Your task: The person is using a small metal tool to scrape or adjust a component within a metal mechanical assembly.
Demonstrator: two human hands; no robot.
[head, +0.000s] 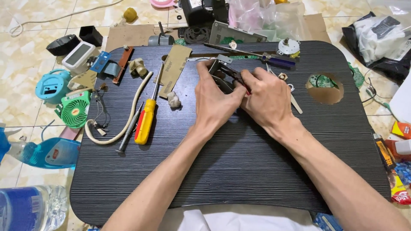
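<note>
Both hands meet near the back middle of a dark wood-grain lap table (239,171). My left hand (216,100) grips a small grey metal bracket part (217,68), mostly hidden under its fingers. My right hand (267,100) is closed around pliers with red handles (236,77), whose jaws reach into the metal part. A yellow-handled screwdriver (145,117) lies to the left of my left hand. A blue-handled screwdriver (274,61) lies just behind my hands.
A cream hose (128,115), a cardboard strip (174,68) and a grey putty lump (174,99) lie at the table's left. A round hole (325,87) is at the right. A green fan (74,110), a spray bottle (43,154) and bags sit on the tiled floor.
</note>
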